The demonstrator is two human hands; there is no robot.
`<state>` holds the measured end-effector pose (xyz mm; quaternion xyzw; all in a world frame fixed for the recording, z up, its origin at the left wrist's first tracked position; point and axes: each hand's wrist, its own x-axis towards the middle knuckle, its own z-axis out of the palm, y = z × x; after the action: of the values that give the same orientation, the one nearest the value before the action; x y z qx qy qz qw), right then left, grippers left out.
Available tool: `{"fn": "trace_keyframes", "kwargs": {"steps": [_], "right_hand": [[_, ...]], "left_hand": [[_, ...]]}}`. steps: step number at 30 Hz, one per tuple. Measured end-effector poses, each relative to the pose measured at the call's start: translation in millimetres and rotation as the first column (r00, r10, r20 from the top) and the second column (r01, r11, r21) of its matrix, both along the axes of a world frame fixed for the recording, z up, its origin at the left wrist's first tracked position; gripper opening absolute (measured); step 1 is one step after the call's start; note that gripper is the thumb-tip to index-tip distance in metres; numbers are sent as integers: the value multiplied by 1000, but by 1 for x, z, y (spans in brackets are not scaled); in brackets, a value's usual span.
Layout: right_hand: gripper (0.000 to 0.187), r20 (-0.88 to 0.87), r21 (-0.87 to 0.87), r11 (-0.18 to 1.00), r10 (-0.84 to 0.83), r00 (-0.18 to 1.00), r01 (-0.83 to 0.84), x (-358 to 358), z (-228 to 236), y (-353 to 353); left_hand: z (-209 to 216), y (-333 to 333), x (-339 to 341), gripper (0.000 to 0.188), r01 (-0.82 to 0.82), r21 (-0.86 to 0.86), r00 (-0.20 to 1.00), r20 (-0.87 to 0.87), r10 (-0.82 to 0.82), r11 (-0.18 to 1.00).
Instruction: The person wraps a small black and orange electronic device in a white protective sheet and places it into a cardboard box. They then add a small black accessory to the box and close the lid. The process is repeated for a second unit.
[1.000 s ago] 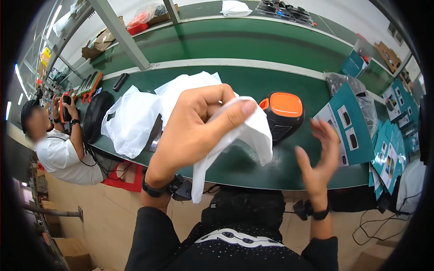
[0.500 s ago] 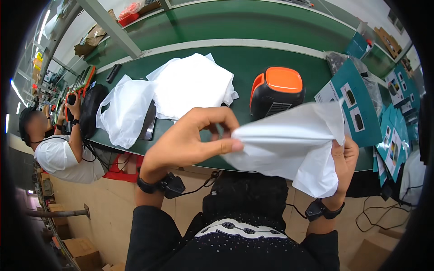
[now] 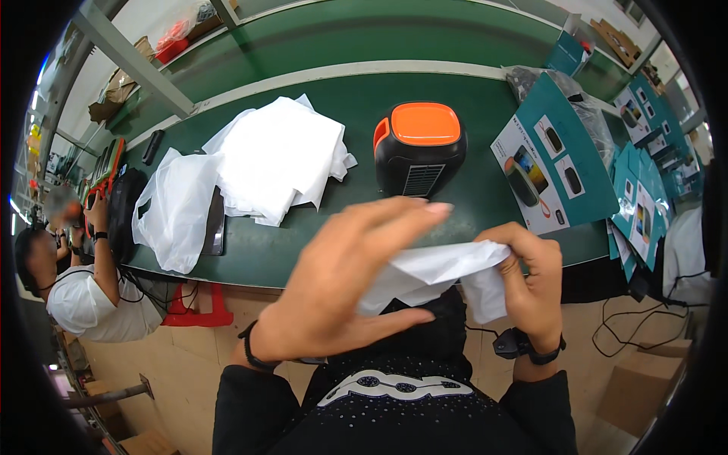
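Note:
Between my hands, just past the table's near edge, hangs a thin white bag [image 3: 447, 264], crumpled and partly folded. My right hand [image 3: 535, 284] is closed on its right end, pinching it between thumb and fingers. My left hand [image 3: 337, 280] is open, thumb and fingers spread apart, and it covers the bag's left part; whether it touches the bag is hidden. On the table beyond stands a black box-shaped device [image 3: 425, 163] with an orange top and a grilled panel facing me. To its left lies a stack of flat white bags [image 3: 277, 155].
A loose translucent white bag [image 3: 178, 208] lies left of the stack, partly over a dark flat object [image 3: 215, 224]. Teal printed cartons [image 3: 553, 159] stand at the right. Another person [image 3: 102, 296] works at the far left. Cables [image 3: 637, 326] lie on the floor.
My left hand has let go of the bag's left end and spread its fingers. The bag has gone from stretched out to bunched and lower. My view has shifted to the right.

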<state>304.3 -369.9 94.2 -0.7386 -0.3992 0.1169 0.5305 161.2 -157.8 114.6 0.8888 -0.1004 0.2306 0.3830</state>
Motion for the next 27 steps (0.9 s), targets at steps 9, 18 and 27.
{"fn": "trace_keyframes", "kwargs": {"steps": [9, 18, 27], "right_hand": [[14, 344, 155, 985, -127, 930, 78, -4, 4, 5], [29, 503, 194, 979, -43, 863, -64, -12, 0, 19], [22, -394, 152, 812, 572, 719, -563, 8, 13, 10]], "left_hand": [[-22, 5, 3, 22, -126, -269, 991, -87, 106, 955], [-43, 3, 4, 38, -78, -339, 997, -19, 77, 937], [-25, -7, 7, 114, 211, -891, 970, 140, -198, 402]]}}
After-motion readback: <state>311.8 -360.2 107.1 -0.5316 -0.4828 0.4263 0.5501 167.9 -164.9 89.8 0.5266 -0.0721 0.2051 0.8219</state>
